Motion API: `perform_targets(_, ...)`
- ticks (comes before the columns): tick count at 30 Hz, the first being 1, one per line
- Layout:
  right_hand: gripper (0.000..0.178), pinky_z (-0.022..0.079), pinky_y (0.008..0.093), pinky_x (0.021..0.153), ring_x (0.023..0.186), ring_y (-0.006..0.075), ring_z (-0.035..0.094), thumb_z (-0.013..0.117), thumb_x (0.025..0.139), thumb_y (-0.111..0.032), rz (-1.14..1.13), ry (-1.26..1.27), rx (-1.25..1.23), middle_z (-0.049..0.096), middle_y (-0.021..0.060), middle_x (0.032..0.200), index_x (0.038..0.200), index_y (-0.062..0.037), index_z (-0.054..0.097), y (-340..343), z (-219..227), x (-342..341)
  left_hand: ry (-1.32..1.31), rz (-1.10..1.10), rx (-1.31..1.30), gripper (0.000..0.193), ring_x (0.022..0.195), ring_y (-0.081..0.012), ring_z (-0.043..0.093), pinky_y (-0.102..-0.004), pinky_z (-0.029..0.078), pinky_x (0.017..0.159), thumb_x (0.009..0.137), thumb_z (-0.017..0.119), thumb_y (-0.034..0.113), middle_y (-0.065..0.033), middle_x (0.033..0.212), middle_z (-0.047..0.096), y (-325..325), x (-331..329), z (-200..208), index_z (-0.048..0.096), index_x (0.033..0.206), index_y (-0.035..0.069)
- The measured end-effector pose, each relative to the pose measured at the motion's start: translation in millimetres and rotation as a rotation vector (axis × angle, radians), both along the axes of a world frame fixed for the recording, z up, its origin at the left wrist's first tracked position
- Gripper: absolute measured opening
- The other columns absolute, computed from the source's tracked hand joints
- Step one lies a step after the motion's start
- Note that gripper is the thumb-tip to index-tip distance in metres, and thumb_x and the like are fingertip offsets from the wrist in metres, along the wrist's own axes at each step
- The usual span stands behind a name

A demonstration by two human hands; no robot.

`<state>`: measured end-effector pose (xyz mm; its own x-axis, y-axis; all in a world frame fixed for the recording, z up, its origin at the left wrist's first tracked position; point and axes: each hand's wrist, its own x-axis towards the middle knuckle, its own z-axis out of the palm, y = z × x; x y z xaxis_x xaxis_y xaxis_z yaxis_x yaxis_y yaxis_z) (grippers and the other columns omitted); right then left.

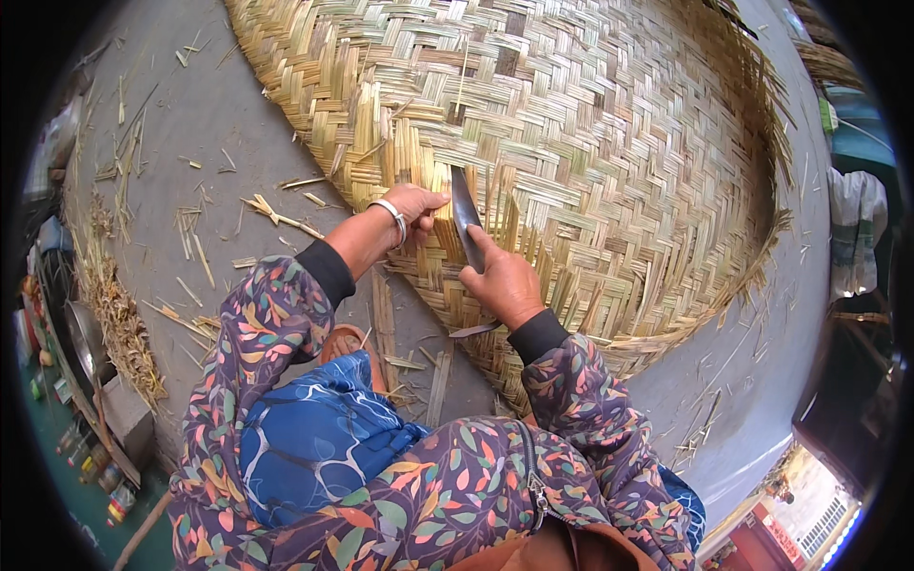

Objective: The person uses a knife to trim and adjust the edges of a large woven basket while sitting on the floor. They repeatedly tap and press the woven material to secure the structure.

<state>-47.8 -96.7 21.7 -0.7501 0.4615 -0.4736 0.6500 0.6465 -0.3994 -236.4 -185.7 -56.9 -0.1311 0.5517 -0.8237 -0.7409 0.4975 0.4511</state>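
Observation:
A large woven mat (pixel 609 181) of split yellow-green strips lies in front of me, its near edge bending upward under my hands. My right hand (pixel 505 285) is closed around a dark, curved knife (pixel 464 209), its blade pointing away from me and resting against the weave. A dark curved end (pixel 474 330) sticks out below that hand. Beside the blade, my left hand (pixel 415 207), wearing a pale bangle, pinches the strips at the mat's border; its fingertips are partly hidden. Upright loose strip ends (pixel 509 224) stand close to the knife.
Cut strip scraps (pixel 276 214) litter the grey floor (pixel 228 114) on the left. Dry plant bits (pixel 119 305) form a heap farther left, near assorted household items. A pale cloth (pixel 855 233) hangs at the right edge. My foot (pixel 350 344) is under the near border.

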Motion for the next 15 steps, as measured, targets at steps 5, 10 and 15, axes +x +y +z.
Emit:
perform_targets(5, 0.065, 0.054, 0.0476, 0.073, 0.08, 0.0359, 0.069, 0.066, 0.079, -0.035, 0.01, -0.021, 0.02, 0.071, 0.0162, 0.085, 0.14, -0.0212, 0.05, -0.6, -1.2, 0.0, 0.252, -0.008, -0.028, 0.036, 0.043, -0.0155, 0.057, -0.0302, 0.044, 0.036, 0.086, 0.076, 0.033, -0.0064, 0.056, 0.058, 9.3, 4.7, 10.3, 0.061, 0.07, 0.005)
perform_targets(10, 0.063, 0.054, 0.048, 0.07, 0.077, 0.0361, 0.069, 0.066, 0.08, -0.034, 0.055, -0.009, 0.072, 0.071, 0.017, 0.083, 0.139, -0.0206, 0.051, -1.0, -0.4, 0.4, 0.615, -0.279, 0.05, 0.042, 0.046, -0.0155, 0.061, -0.0293, 0.047, 0.037, 0.08, 0.081, 0.039, -0.0079, 0.058, 0.061, -5.9, 7.6, 13.1, 0.067, 0.076, 0.0)
perform_targets(15, 0.062, 0.054, 0.0496, 0.068, 0.075, 0.0372, 0.069, 0.066, 0.08, -0.032, 0.127, -0.08, 0.115, 0.07, 0.0181, 0.079, 0.138, -0.0177, 0.05, -6.9, 13.5, 3.5, 1.245, -0.555, -0.083, 0.054, 0.069, -0.0349, 0.065, -0.0466, 0.051, 0.065, 0.072, 0.075, 0.06, -0.0182, 0.073, 0.067, -1.5, 7.4, 2.5, 0.068, 0.075, 0.007)
